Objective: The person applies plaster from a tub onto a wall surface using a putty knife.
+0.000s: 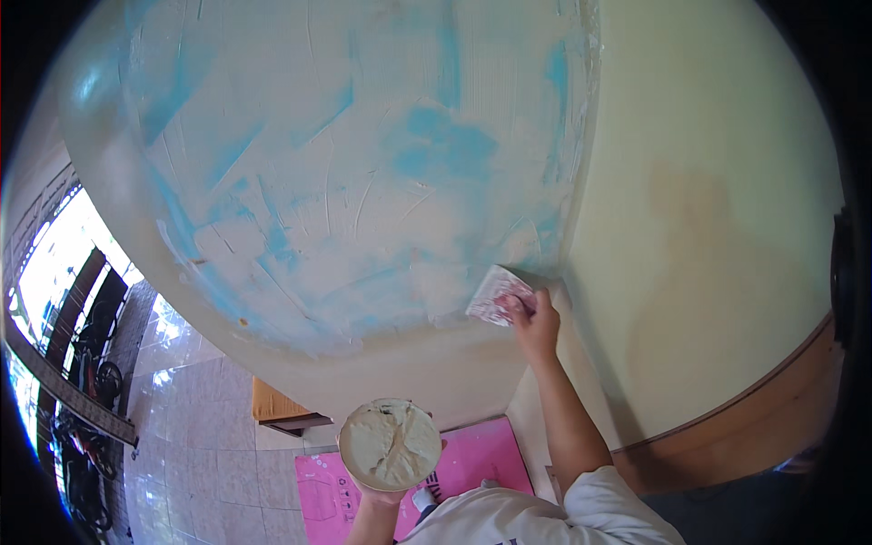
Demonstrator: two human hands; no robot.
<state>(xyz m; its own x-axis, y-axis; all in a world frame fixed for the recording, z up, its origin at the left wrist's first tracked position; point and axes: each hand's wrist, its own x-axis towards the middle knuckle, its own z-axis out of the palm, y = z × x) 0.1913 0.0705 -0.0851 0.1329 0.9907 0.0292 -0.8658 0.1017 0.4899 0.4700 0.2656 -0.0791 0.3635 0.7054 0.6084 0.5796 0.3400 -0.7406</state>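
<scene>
1. Nearest my head camera, at bottom centre, is the loose white fabric shirt (536, 518) of the person wearing it.
2. Just left of it, at lower centre, the bare left hand (383, 497) curls around the round, pale cream bowl (343, 456), supporting it from below with fingertips showing at its sides. I can't tell what the bowl is made of.
3. The thick off-white paste (368, 445) inside looks soft and sticky, with a furrowed surface. I judge the filled bowl fairly heavy, so I favour a spread palm beneath it; a pinch on the rim would likely let it tip, and smears there could be slippery.
4. Farther out, right of centre, the bare right hand (540, 322) grips the flat, rectangular white scraper (489, 298) with reddish smears, thumb across the face. I expect it to be light and thin, perhaps slightly springy. The edge nearest the wrist gives the best hold, leaving the far edge free; wet smears may make it slide.
5. Beyond it, the blue-and-off-white streaked plaster wall (445, 150) fills the upper centre. The scraper sits at its lower right corner; whether its edge touches, I can't tell.
6. Farther down, at bottom centre, a flat pink printed sheet (481, 454) lies on the grey tiled floor (218, 445).
</scene>
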